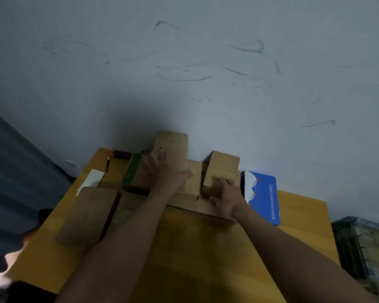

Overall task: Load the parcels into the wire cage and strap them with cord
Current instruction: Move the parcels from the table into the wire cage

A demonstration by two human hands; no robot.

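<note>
Two bare arms reach up from the bottom of the frame over a yellow wooden surface. Many parcels sit in the middle of the frame, at the far edge of the surface, by a pale grey wall with dark scuff marks.

The left hand holds a tall brown cardboard box with shiny tape on it; the fingers wrap its left side and the thumb presses its right side near the bottom; this box stands higher than the others. The right hand holds a small brown cardboard box just to the right; the fingers curl over its front face and the thumb sits lower down.

A blue and white printed box lies just beside the right hand, on its right. In the left middle of the frame lies a long flat brown cardboard parcel; behind it are a brown box with a dark green stripe, a little white box and a black and orange thing too blurry to tell.

The black wire cage sits at the lower right of the frame, past the right edge of the surface and lower than it; something pale shows through its wires.
</note>
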